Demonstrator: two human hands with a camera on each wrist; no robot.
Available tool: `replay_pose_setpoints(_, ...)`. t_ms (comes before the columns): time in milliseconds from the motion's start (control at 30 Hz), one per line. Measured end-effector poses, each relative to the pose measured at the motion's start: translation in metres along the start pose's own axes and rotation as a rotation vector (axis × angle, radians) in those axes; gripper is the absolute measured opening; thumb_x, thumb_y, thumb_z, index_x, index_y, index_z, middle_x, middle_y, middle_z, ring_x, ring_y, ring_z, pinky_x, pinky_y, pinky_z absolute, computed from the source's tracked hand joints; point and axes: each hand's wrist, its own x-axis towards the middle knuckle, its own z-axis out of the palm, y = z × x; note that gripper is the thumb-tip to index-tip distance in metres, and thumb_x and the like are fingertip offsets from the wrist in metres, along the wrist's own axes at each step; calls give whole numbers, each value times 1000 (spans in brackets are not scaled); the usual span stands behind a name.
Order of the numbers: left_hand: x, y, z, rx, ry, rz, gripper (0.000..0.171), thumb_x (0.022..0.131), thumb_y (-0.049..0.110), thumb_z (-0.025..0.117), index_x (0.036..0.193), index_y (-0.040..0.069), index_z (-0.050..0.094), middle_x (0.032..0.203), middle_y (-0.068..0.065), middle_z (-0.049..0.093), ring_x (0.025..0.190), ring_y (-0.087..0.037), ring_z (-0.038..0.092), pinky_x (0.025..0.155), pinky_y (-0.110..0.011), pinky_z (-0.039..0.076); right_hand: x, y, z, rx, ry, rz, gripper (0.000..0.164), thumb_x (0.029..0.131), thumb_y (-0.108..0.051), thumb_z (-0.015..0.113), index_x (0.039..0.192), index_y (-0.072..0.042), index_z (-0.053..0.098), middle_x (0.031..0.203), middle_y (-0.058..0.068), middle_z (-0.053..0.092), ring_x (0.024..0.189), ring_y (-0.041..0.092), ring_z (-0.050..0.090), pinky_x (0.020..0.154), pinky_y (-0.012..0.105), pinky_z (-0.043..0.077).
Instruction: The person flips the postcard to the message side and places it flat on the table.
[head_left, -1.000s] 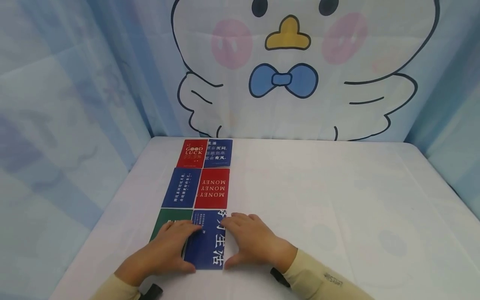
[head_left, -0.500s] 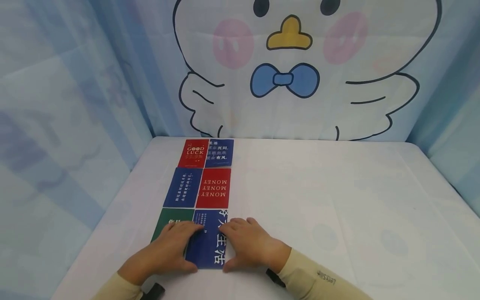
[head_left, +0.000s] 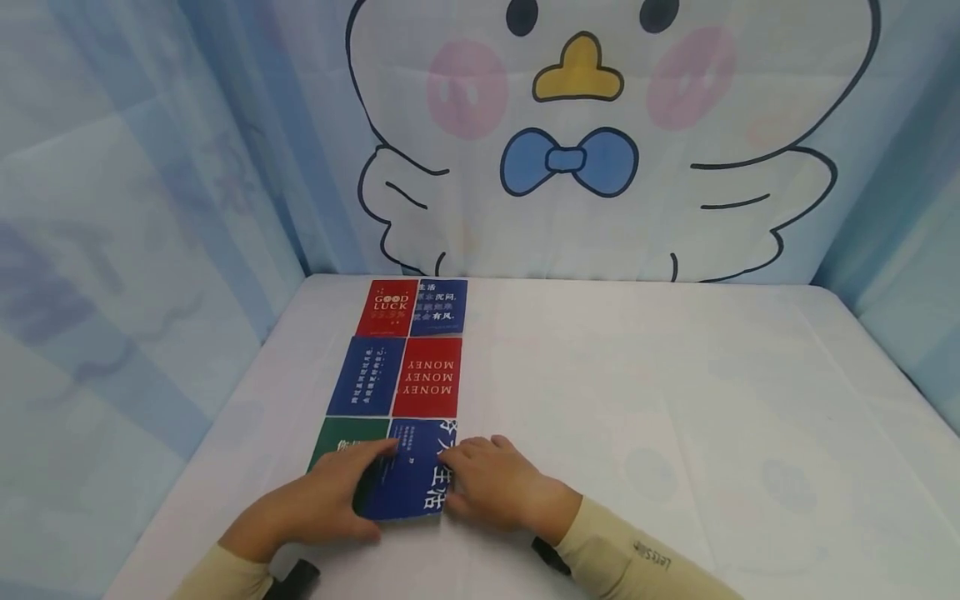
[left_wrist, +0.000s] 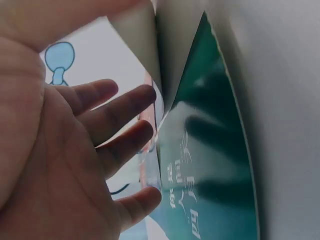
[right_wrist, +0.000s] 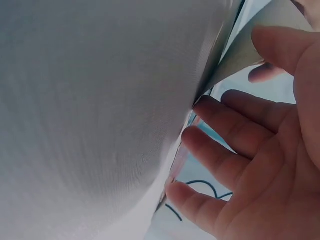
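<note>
A blue card (head_left: 408, 471) with white Chinese characters lies nearest the person, its near end raised and bent off the table. My right hand (head_left: 506, 487) holds it at the right edge, thumb curled in near the corner. The pale underside of the bent card (right_wrist: 245, 55) shows in the right wrist view. Beside the card's left edge is my left hand (head_left: 322, 504), fingers spread and thumb apart from them. A green card (head_left: 345, 435) lies partly under that hand; its white lettering also shows in the left wrist view.
Beyond lie two rows of cards: a blue card (head_left: 365, 375) beside a red MONEY card (head_left: 427, 377), then a red GOOD LUCK card (head_left: 387, 307) beside another blue card (head_left: 440, 307). They lie on the white table (head_left: 637, 400). A printed curtain (head_left: 570, 233) stands behind.
The near end of the blue card has lifted and bent upward. My left hand has shifted slightly left. The right thumb has moved in against the card's near corner.
</note>
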Motion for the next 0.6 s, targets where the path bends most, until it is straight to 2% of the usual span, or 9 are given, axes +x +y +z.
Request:
replay_pose_setpoints(300,-1,-4,-5,-20,-17,41,86,73,14,87,147,9,44,138,-3,57,136,-40,41,106,-69,31,0,1,-1,13,26,-5,41,102,-32,55,136,-9,58,128,4,64,122,20,57,104,41,44)
replay_pose_setpoints(467,-2,-7,-7,-81,-8,86,76,79,16,79,147,6,44,137,-6,60,134,-40,45,104,-65,37,0,2,-3,32,62,-3,36,103,-28,53,132,-8,59,123,6,67,118,21,61,102,41,46)
replay_pose_setpoints(600,0,-9,-7,-127,-8,123,68,84,12,75,145,5,46,135,-8,62,130,-40,50,101,-61,42,0,5,-3,100,87,-17,32,103,-23,54,129,-5,58,119,8,69,113,21,64,100,38,48)
